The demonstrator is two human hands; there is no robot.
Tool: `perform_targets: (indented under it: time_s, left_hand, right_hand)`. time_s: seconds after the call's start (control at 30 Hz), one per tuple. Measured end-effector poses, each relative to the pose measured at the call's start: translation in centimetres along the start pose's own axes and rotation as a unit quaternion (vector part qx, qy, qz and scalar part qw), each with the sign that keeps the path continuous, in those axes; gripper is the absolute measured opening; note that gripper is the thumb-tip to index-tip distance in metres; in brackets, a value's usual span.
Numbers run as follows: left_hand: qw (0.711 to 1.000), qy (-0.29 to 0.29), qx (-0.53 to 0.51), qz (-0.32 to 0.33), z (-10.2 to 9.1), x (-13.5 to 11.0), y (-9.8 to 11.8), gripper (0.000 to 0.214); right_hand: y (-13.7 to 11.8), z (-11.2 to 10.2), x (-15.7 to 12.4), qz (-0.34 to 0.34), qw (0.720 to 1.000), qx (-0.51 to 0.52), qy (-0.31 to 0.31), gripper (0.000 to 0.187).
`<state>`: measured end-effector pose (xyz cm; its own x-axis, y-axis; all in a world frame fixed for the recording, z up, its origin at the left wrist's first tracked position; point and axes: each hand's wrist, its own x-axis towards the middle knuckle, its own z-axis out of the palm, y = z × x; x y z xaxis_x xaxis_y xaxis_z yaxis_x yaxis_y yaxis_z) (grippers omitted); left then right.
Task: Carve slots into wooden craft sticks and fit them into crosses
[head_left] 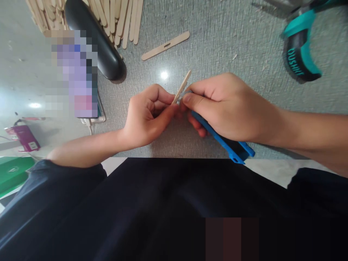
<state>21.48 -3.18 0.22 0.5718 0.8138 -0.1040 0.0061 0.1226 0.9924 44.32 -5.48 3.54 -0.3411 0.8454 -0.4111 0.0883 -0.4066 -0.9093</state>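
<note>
My left hand (148,114) is closed in a pinch on the lower end of a thin wooden stick (182,86), which tilts up and to the right. Beside it my right hand (223,107) is wrapped round a blue-handled cutter (225,143), its handle running out below the palm toward the table's near edge. The cutter's tip meets the stick between the two thumbs; the blade itself is hidden by my fingers. Both hands hover over the grey table (217,43).
A pile of wooden sticks (119,18) lies at the back left, with a black rounded object (95,40) across it. One slotted stick (165,45) lies alone. A teal and black tool (301,47) sits at the back right. A phone (78,72) lies at left.
</note>
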Motion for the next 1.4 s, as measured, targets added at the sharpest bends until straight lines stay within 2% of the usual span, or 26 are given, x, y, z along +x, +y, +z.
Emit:
perform_targets:
  time_s: [0.17, 0.4, 0.63, 0.8, 0.93, 1.03, 1.23, 1.4]
  left_hand:
    - [0.999, -0.023, -0.016, -0.02, -0.2, 0.1, 0.6, 0.045]
    - [0.996, -0.029, -0.051, -0.062, -0.2, 0.3, 1.4, 0.048]
    - [0.993, -0.017, -0.104, -0.06, -0.1, 0.8, 1.4, 0.049]
    - [0.993, -0.003, -0.092, -0.073, 0.0, 0.7, 1.1, 0.05]
    - [0.996, 0.026, -0.068, -0.057, 0.4, 0.2, 1.0, 0.05]
    - [0.998, 0.02, -0.05, -0.043, 0.4, 0.0, 0.8, 0.047]
    - [0.998, -0.018, -0.06, -0.026, 0.2, 0.0, 0.6, 0.051]
    - [0.993, -0.025, -0.082, -0.078, 0.3, -0.2, 1.2, 0.058]
  right_hand:
    - [0.2, -0.2, 0.0, -0.018, 1.0, -0.002, -0.025, 0.053]
    - [-0.7, 0.1, 0.3, 0.022, 0.999, 0.036, -0.026, 0.049]
    - [-0.9, 0.1, 0.6, -0.02, 0.995, 0.082, -0.047, 0.049]
    - [-1.2, 0.2, 0.4, -0.017, 0.998, 0.061, -0.022, 0.05]
    - [-1.6, 0.5, 0.2, 0.026, 1.0, 0.015, 0.008, 0.05]
    - [-1.5, 0.7, 0.1, 0.048, 0.999, 0.01, 0.016, 0.05]
    - [-0.6, 0.7, -0.3, -0.052, 0.997, 0.052, -0.023, 0.05]
    - [-0.4, 0.4, 0.0, -0.071, 0.993, 0.073, -0.056, 0.051]
